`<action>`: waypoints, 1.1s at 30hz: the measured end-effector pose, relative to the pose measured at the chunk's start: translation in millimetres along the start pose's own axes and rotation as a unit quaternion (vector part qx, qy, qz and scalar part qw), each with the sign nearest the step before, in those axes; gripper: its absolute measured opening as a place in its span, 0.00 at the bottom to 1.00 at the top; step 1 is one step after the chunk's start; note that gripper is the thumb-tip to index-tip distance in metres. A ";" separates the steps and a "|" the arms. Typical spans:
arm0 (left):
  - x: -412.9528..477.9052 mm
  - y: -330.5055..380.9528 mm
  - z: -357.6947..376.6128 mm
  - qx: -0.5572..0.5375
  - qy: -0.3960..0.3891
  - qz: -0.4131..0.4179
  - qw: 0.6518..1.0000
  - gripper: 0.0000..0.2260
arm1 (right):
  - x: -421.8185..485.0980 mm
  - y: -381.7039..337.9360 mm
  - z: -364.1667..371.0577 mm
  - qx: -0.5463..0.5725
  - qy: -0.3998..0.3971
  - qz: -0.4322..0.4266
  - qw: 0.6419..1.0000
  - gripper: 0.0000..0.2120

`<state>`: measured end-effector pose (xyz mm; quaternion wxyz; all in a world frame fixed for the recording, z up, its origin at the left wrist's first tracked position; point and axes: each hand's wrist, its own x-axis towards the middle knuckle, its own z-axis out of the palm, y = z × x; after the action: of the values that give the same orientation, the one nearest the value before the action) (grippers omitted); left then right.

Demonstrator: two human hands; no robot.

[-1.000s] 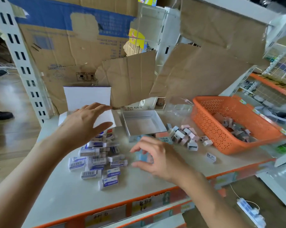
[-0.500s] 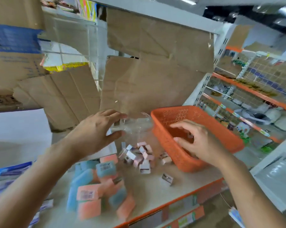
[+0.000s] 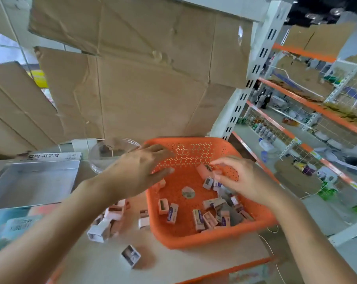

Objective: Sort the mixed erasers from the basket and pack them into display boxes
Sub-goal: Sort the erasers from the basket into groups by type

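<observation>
An orange perforated basket (image 3: pixel 196 239) sits on the table and holds several small pink and white erasers (image 3: pixel 209 219). My right hand (image 3: pixel 242 180) is inside the basket and pinches a pink eraser (image 3: pixel 202 170) between thumb and fingertips. My left hand (image 3: pixel 137 172) hovers over the basket's left rim with fingers extended and holds nothing. An empty grey display box (image 3: pixel 33 181) stands at the left. More small erasers (image 3: pixel 110 219) lie in a heap on the table left of the basket.
A clear round dish (image 3: pixel 103 154) stands behind my left hand. One loose eraser (image 3: pixel 131 255) lies near the table's front edge. Blue and pink packs (image 3: pixel 11 224) blur at the far left. Cardboard sheets (image 3: pixel 144 95) wall the back; shelving stands to the right.
The view has swung right to the basket. My right hand went from the table into the basket and took hold of a pink eraser. My left hand moved over the basket's left rim.
</observation>
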<state>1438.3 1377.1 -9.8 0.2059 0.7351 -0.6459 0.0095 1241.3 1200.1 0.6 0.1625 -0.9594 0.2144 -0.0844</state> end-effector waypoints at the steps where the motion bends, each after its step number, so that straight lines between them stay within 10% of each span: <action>1: 5.4 4.7 5.5 0.007 -0.011 -0.004 1.000 0.30 | 2.7 7.4 0.4 -0.002 -0.016 -0.003 1.000 0.15; 12: 45.0 36.4 47.2 0.041 -0.144 -0.059 0.987 0.21 | 32.2 34.5 13.5 -0.017 -0.251 -0.077 0.965 0.16; 33: 51.0 30.7 57.4 0.013 -0.161 -0.073 0.984 0.20 | 19.0 9.3 36.2 -0.140 -0.305 -0.156 0.929 0.21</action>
<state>1403.0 1308.3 -39.2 0.0894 0.7749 -0.6150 -0.1153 1263.1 1193.8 -34.7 0.0685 -0.9732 0.0114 0.2194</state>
